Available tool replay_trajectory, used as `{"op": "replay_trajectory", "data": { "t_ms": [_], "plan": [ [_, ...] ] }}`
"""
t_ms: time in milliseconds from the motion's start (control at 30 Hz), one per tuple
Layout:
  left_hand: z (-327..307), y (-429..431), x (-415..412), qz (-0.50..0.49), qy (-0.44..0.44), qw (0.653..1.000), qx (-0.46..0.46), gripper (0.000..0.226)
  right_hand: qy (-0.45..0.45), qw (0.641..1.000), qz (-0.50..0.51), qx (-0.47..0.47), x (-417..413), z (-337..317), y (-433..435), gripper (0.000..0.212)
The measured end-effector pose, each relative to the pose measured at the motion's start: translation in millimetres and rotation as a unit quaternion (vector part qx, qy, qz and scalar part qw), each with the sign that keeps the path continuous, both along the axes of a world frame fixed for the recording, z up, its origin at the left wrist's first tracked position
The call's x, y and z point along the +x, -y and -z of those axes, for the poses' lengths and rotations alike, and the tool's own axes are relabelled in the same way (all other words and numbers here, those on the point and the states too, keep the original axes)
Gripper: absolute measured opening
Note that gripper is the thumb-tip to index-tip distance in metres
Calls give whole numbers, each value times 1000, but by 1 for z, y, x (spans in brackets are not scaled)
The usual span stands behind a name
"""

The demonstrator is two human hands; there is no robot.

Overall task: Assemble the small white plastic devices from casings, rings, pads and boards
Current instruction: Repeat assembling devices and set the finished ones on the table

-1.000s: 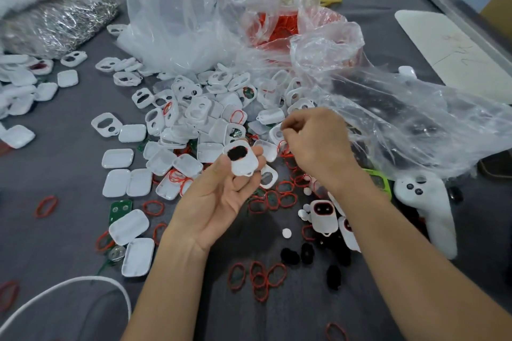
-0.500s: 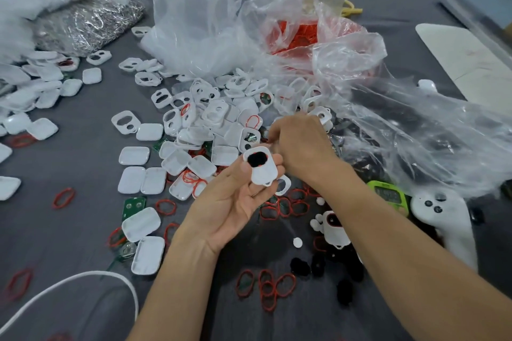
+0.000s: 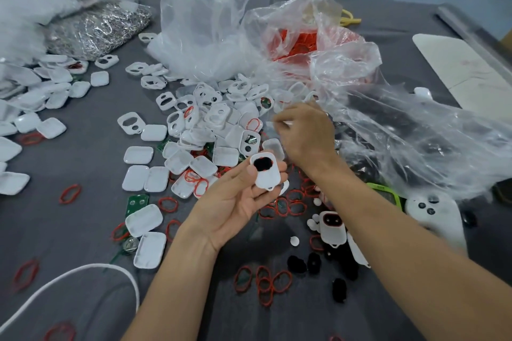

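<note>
My left hand (image 3: 235, 202) lies palm up over the table and holds a white casing (image 3: 267, 174) between thumb and fingertips; a black pad (image 3: 261, 164) fills its opening. My right hand (image 3: 304, 135) hovers just beyond it over the pile of white casings (image 3: 210, 119), its fingers curled and pinched on something small and pale, too blurred to name. Red rings (image 3: 263, 282), loose black pads (image 3: 313, 263) and a green board (image 3: 135, 202) lie around my hands. A casing fitted with a red ring (image 3: 332, 225) sits under my right forearm.
Crumpled clear plastic bags (image 3: 207, 22) rise behind the pile; one holds red rings (image 3: 302, 41). A bag of metal rings (image 3: 97, 30) lies far left. A white controller (image 3: 435, 216) and a green timer (image 3: 385, 194) sit at the right, and a white cable (image 3: 83, 271) at the near left.
My right hand has moved away from the casing in my left hand and farther over the pile. My left hand keeps the casing. The view has tilted up.
</note>
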State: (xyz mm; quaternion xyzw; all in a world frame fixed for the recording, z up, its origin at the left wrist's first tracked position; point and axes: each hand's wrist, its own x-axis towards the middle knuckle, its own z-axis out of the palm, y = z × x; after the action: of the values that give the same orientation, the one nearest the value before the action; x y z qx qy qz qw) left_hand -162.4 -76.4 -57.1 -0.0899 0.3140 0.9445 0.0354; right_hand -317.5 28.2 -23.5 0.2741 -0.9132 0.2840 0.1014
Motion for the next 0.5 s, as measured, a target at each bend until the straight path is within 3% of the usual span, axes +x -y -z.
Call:
{"op": "replay_trajectory", "data": {
  "t_ms": [33,100,167,233,333,500],
  "plan": [
    [-1,0,1,0,1,1000,2,77,70,991,20,-109,3,-7,-4,10],
    [-1,0,2,0,1,1000,4,80,256,909,46,-326,13,-22,-15,14],
    [-2,-1,3,2,-1,1000,-4,77,390,821,20,-416,28,-35,-27,20],
    [-3,-3,2,6,0,1000,-18,71,439,787,-10,-433,43,-43,-40,17],
    [-2,-5,-1,13,2,999,-43,48,451,775,-46,-440,60,-49,-55,14],
    [1,-6,-2,20,3,998,-55,32,397,833,-57,-382,72,-45,-64,14]
  ]
}}
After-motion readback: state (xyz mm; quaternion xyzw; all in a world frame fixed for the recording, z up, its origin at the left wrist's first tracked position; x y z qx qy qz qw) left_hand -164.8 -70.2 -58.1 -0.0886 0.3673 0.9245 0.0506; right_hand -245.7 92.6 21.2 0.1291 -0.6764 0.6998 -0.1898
